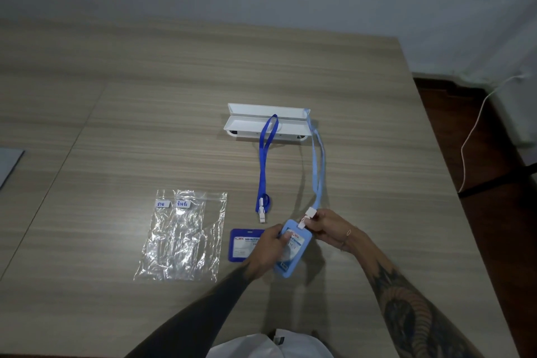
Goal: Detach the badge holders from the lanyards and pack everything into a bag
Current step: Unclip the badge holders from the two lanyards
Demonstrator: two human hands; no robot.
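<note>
Light-blue rigid plastic badge holder [292, 253] sits in my left hand [268, 250], lifted off the wood-grain laminate table [145, 125], long axis tilted from lower left up toward upper right, slot end pointing at my right hand [328, 227]. Left fingers are closed round the holder's left edge, thumb pressed on the printed card face. Right fingertips are pinched together on the white plastic clip [309, 216] that sits at the holder's top slot, so the clip lies up and right of the holder body; the right hand is the nearer one for working it loose. Whether the clip has released yet, can't tell. From it the pale-blue woven lanyard strap [318, 160] runs away from me, draped over a white plastic tray-like fixture [255, 123]. Dark-blue woven lanyard [266, 163] lies flat nearby with its own white clip free, apart from the dark-blue plastic badge holder [242, 244] lying flat just left of my left hand. Two crinkled clear zip bags [181, 235] with small white labels lie further left, overlapping, nothing in them yet.
</note>
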